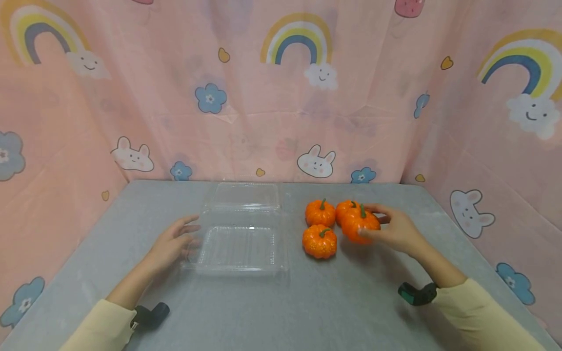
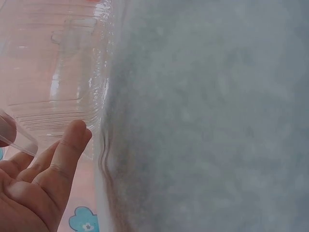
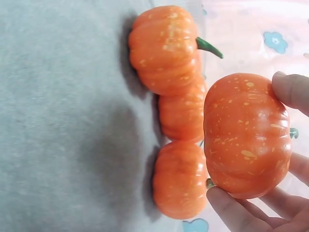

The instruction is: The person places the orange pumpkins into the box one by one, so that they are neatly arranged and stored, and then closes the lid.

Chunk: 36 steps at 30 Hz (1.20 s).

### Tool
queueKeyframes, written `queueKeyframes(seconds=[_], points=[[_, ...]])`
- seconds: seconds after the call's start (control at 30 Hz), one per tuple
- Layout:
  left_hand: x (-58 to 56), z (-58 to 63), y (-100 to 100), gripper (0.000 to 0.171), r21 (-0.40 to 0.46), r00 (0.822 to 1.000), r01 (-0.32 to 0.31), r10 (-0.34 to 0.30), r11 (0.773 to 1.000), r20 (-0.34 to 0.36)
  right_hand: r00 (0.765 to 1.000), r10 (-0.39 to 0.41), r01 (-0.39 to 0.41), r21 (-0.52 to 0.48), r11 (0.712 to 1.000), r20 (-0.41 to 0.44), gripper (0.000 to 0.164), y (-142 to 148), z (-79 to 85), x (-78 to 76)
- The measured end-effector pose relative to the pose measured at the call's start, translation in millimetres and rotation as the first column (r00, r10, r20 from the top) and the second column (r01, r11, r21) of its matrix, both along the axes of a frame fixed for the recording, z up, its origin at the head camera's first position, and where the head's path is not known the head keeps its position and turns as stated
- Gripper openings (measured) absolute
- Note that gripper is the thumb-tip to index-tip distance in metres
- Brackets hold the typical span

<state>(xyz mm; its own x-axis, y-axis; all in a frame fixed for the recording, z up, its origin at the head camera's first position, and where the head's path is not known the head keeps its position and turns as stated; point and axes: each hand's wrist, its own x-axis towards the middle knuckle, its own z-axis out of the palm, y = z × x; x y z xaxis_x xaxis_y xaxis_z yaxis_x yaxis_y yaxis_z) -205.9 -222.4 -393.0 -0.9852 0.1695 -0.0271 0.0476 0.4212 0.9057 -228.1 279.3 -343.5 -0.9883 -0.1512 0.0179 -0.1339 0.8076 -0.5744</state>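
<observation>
My right hand (image 1: 398,231) grips a small orange pumpkin (image 1: 357,228) with a green stem, thumb on one side and fingers on the other. In the right wrist view, the held pumpkin (image 3: 246,140) is raised off the table. Three more pumpkins are clustered just left of it: a front one (image 1: 319,245), a back-left one (image 1: 319,216) and a partly hidden one (image 1: 345,208). A clear plastic clamshell box (image 1: 239,248) lies with its lid (image 1: 246,195) folded back. By its left edge is my left hand (image 1: 169,246), fingers loosely extended; whether they touch the plastic I cannot tell.
The grey tabletop (image 1: 263,312) is enclosed at the back and sides by a pink printed curtain (image 1: 263,131). A dark wrist-worn device is on each arm, the left one (image 1: 151,316) and the right one (image 1: 417,294).
</observation>
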Motion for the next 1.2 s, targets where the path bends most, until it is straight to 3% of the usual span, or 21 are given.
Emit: queueKeyframes(seconds=[0.67, 1.2], points=[[1.2, 3.3, 1.2, 0.055, 0.005, 1.000, 0.012, -0.012, 1.000, 0.006, 0.998, 0.058, -0.058, 0.002, 0.998, -0.034, 0.073, -24.6, 30.0, -11.7], [0.6, 1.2, -1.2, 0.054, -0.013, 1.000, 0.013, -0.013, 1.000, 0.001, 0.990, 0.124, -0.129, -0.086, 0.988, -0.059, 0.069, -58.3, 31.5, -20.6]])
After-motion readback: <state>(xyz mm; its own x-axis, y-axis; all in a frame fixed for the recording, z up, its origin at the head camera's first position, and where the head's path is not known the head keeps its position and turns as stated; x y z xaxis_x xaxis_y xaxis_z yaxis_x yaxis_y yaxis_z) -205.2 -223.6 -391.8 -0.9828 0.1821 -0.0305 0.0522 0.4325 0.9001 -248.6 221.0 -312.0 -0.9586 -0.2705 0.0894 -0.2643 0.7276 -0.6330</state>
